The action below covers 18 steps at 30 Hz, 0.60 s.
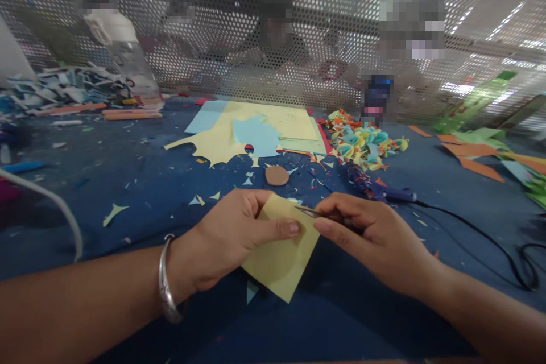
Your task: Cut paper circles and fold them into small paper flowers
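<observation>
My left hand point(243, 233) pinches a sheet of yellow paper point(285, 273) over the blue table, thumb on top and fingers behind. My right hand point(362, 233) is closed around a small pair of scissors point(307, 212), most of which the fingers hide. The pointed metal tip lies at the upper part of the yellow sheet. Beyond my hands a round brown disc point(277, 176) lies flat on the table. Small paper scraps point(115, 213) are scattered around it.
Behind the disc lie cut yellow and blue sheets point(258, 133). A pile of small coloured paper pieces point(367, 142) sits to their right, near a purple corded tool point(394, 195). A clear bottle point(132, 62) stands back left; a perforated metal screen point(205, 23) rises behind.
</observation>
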Each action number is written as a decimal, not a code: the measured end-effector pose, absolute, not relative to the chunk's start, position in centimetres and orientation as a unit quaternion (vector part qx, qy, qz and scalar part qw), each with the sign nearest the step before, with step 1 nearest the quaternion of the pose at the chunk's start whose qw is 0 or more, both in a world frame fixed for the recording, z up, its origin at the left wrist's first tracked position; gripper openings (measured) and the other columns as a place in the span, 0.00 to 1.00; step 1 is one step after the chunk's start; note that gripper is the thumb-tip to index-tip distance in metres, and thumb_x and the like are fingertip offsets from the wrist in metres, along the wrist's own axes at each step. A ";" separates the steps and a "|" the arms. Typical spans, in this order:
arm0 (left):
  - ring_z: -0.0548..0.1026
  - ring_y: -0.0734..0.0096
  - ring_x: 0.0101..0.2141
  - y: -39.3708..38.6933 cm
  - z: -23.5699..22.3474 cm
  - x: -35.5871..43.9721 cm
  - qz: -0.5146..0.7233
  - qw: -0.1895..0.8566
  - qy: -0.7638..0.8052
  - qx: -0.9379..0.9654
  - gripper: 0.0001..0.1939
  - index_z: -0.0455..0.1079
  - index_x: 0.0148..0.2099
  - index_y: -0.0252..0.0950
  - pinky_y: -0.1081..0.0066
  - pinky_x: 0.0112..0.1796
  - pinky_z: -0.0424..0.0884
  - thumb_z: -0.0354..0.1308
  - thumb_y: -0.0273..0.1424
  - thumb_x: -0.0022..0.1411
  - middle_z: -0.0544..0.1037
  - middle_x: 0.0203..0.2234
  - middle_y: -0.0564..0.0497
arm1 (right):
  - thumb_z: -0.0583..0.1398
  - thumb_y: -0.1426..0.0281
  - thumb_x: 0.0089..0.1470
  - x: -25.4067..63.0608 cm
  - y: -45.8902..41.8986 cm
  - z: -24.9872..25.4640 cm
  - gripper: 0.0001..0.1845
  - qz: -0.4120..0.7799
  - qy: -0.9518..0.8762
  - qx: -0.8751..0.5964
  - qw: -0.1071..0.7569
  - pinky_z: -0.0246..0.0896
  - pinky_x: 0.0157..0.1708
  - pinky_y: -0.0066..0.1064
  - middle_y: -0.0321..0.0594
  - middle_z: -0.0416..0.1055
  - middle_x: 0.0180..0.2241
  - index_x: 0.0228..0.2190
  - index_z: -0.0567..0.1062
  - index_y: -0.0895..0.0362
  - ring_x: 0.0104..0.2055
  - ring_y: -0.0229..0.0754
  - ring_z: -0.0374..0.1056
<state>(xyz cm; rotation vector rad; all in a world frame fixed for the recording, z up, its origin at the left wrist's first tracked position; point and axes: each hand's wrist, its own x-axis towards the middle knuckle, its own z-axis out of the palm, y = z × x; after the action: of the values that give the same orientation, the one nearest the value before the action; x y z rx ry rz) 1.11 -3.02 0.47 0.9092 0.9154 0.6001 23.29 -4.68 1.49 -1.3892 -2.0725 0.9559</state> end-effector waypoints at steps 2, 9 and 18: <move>0.76 0.77 0.25 -3.0 0.5 1.1 0.271 0.755 0.425 0.419 0.15 0.79 0.36 0.33 0.78 0.27 0.70 0.76 0.35 0.50 0.83 0.29 0.50 | 0.56 0.55 0.65 23.3 -4.6 1.4 0.17 0.346 -0.757 -0.504 0.233 0.51 0.24 0.27 0.31 0.61 0.24 0.33 0.74 0.54 0.26 0.35 0.54; 0.78 0.75 0.26 -3.0 0.3 1.1 0.267 0.768 0.405 0.419 0.14 0.79 0.37 0.32 0.78 0.29 0.72 0.76 0.32 0.49 0.84 0.30 0.49 | 0.57 0.55 0.65 23.4 -4.8 1.3 0.17 0.355 -0.755 -0.496 0.240 0.51 0.24 0.26 0.30 0.61 0.25 0.33 0.73 0.55 0.26 0.34 0.54; 0.76 0.76 0.24 -3.2 0.2 1.1 0.274 0.764 0.408 0.418 0.14 0.74 0.32 0.34 0.78 0.26 0.71 0.75 0.34 0.51 0.82 0.26 0.52 | 0.57 0.55 0.65 23.1 -4.9 1.3 0.17 0.372 -0.749 -0.492 0.242 0.51 0.24 0.26 0.30 0.61 0.25 0.32 0.73 0.55 0.26 0.34 0.54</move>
<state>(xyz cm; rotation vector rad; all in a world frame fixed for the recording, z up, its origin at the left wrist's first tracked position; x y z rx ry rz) 1.10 -3.20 0.25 0.9079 0.8864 0.5954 23.14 -4.91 1.31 -1.3456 -2.0476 1.0176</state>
